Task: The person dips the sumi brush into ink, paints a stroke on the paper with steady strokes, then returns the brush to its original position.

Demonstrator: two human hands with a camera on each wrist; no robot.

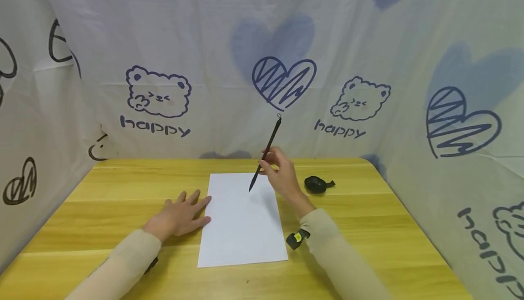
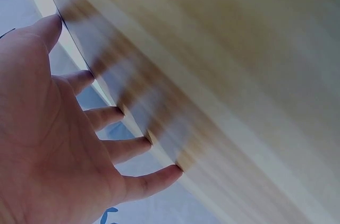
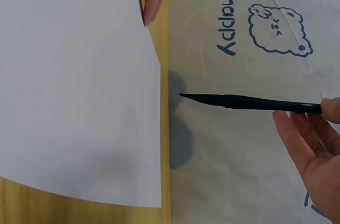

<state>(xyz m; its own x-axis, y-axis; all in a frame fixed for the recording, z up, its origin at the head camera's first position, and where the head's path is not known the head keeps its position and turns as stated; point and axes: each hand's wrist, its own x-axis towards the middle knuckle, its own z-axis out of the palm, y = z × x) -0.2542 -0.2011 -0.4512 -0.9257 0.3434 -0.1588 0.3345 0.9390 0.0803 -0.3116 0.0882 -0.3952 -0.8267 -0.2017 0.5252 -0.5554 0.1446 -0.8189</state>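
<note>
A dark writing brush (image 1: 271,141) with a small loop at its top end is pinched between the thumb and fingers of my right hand (image 1: 282,175). Its pointed tip slants down over the upper part of a white sheet of paper (image 1: 243,227). In the right wrist view the brush (image 3: 249,102) appears with its dark tip apart from the paper (image 3: 79,75). My left hand (image 1: 180,216) rests on the table with fingers spread, thumb and index fingertip at the sheet's left edge. The left wrist view shows that hand (image 2: 64,128) with its fingertips down on the tabletop.
A black round object with a short tab (image 1: 316,185) lies on the yellow wood-grain table (image 1: 348,227), right of the paper. Printed cloth (image 1: 221,63) with hearts and bear faces hangs behind the table and along both sides. A dark wrist device (image 1: 297,239) sits at the right sleeve.
</note>
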